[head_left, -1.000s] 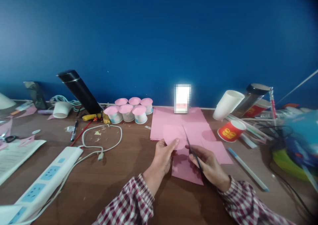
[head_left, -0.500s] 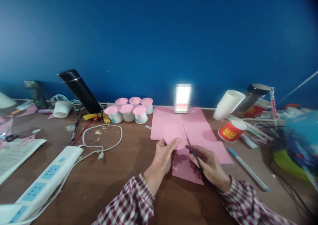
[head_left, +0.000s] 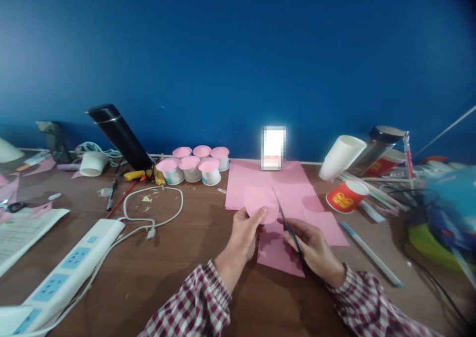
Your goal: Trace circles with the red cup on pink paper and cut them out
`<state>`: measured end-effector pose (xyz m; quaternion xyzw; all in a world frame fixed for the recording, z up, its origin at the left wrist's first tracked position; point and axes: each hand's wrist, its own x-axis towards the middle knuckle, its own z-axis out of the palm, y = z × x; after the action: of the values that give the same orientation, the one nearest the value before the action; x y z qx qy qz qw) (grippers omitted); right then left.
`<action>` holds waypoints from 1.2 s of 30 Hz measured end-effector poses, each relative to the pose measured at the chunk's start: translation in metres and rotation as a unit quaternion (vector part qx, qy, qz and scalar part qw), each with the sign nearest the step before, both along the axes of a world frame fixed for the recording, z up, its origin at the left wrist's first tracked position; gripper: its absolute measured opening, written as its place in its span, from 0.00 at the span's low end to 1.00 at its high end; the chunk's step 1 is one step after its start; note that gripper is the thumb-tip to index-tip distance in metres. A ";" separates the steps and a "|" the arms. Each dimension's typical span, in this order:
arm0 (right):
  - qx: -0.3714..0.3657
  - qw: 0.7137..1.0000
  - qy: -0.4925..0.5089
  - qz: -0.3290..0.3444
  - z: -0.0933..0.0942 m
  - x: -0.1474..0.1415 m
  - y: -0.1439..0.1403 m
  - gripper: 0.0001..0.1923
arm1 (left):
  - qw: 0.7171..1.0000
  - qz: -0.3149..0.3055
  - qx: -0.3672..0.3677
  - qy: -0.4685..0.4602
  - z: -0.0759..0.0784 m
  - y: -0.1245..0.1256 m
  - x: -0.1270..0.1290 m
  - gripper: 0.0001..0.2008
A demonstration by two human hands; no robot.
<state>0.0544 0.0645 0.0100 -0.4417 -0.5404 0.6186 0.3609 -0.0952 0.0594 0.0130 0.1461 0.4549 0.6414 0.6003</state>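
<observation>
My left hand (head_left: 243, 233) pinches a rounded piece of pink paper (head_left: 260, 203) between thumb and fingers. Scissors (head_left: 286, 220) with dark handles are gripped in my right hand (head_left: 310, 245), their blades pointing up along the right edge of that piece. Under both hands lie several pink paper sheets (head_left: 241, 178), and one strip of them (head_left: 278, 260) reaches toward me. To the left of the sheets stand several small paper cups (head_left: 191, 171) topped with pink paper discs.
On the left are a white power strip (head_left: 63, 272), a white cable (head_left: 182, 203) and a tilted black flask (head_left: 119, 134). A red paper cup (head_left: 347, 196), a leaning white cup stack (head_left: 342, 156) and a marker (head_left: 372, 252) are on the right. Behind rises a blue wall (head_left: 223, 54).
The piece of pink paper has shifted very slightly between my hands. My hands and the scissors look almost the same as before.
</observation>
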 end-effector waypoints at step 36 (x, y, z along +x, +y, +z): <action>0.018 0.999 -0.012 0.024 -0.002 0.001 0.001 0.23 | 0.999 -0.016 0.021 -0.024 0.000 -0.002 -0.001 0.14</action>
<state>0.0558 0.0657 0.0076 -0.4294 -0.5661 0.6118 0.3476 -0.0958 0.0575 0.0126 0.1505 0.4246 0.6444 0.6180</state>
